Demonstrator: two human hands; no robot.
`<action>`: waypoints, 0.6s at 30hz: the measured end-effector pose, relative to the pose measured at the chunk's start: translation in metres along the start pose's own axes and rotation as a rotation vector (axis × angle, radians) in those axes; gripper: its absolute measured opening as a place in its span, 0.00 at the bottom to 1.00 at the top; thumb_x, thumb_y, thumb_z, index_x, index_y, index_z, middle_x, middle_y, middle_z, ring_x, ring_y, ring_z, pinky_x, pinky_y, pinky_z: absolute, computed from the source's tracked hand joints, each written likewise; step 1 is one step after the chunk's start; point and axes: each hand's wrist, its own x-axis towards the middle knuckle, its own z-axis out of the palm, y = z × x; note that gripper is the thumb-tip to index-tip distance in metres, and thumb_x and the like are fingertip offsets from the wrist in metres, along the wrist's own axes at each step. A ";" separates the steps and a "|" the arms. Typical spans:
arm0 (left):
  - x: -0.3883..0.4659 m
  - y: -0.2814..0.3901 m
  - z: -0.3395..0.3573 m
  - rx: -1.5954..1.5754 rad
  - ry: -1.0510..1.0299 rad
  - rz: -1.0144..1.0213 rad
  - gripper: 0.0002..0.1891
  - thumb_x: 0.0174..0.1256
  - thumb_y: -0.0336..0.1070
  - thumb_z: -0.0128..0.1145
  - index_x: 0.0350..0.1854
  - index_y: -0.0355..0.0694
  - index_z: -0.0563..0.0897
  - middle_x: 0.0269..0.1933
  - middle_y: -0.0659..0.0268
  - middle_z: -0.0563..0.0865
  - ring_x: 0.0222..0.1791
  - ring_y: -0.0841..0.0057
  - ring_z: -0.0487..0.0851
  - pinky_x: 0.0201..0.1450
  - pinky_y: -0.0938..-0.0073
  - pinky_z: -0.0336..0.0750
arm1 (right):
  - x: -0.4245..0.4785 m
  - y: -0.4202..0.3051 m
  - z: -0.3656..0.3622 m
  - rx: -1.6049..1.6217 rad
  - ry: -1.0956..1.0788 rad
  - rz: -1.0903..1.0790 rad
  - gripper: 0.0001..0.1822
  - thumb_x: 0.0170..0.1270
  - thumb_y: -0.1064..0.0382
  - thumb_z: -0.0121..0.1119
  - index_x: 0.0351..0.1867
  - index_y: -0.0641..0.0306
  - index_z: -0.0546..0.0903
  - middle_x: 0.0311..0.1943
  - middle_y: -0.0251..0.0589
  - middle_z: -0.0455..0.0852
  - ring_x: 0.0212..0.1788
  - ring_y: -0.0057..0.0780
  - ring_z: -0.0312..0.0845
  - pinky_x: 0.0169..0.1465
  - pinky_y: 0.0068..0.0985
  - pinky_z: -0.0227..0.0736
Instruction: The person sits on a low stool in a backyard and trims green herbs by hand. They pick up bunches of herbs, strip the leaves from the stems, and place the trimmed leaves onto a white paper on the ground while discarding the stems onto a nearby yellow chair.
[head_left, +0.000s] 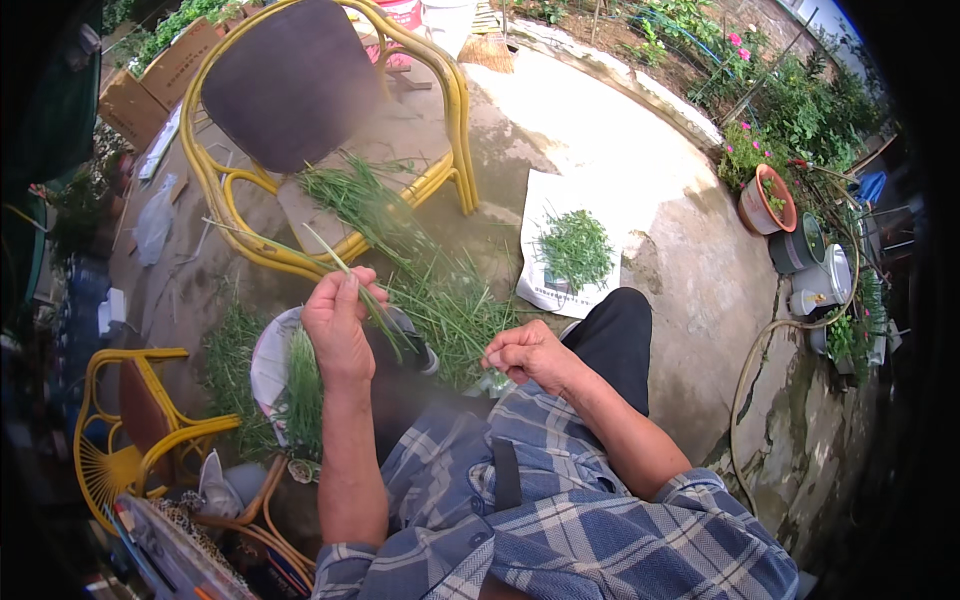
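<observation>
My left hand (339, 319) is closed on a few long green stalks (384, 319), pinched between thumb and fingers. To its right, over my lap, my right hand (529, 352) has its fingers curled together; whether something thin is between the fingertips cannot be told. Beneath and beyond both hands lies a loose heap of long green stalks (450, 307), which reaches up onto a yellow-framed chair (360, 244). A pile of short green pieces (576, 249) rests on a printed paper sheet (534, 217) on the ground. Left of my left forearm, a bundle of green stalks (302, 382) lies on pale wrapping (268, 367).
A smaller yellow chair (161, 427) stands at the lower left. Cardboard boxes (180, 64) are at the upper left, a straw broom (487, 52) at the top. Flowerpots (766, 201) and a hose (739, 405) lie along the right, beside a planted bed.
</observation>
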 end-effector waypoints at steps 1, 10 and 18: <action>0.000 0.000 0.000 -0.003 -0.006 0.012 0.08 0.72 0.33 0.55 0.40 0.32 0.82 0.37 0.62 0.86 0.31 0.80 0.83 0.35 0.79 0.79 | 0.000 0.000 0.001 -0.018 0.008 0.003 0.07 0.61 0.71 0.58 0.35 0.72 0.85 0.22 0.31 0.79 0.19 0.14 0.63 0.22 0.17 0.55; -0.010 0.008 0.011 0.026 0.013 0.039 0.09 0.73 0.33 0.55 0.40 0.32 0.82 0.35 0.63 0.85 0.31 0.80 0.82 0.35 0.78 0.78 | 0.004 0.015 0.001 -0.196 0.163 -0.108 0.07 0.59 0.69 0.55 0.28 0.68 0.83 0.19 0.29 0.76 0.21 0.13 0.64 0.25 0.17 0.57; -0.020 0.027 0.015 0.120 0.119 0.288 0.10 0.75 0.35 0.52 0.40 0.32 0.81 0.40 0.64 0.84 0.31 0.83 0.81 0.37 0.81 0.75 | 0.027 0.055 -0.051 0.209 0.631 -0.035 0.07 0.59 0.69 0.52 0.25 0.65 0.80 0.19 0.31 0.75 0.17 0.16 0.64 0.18 0.19 0.53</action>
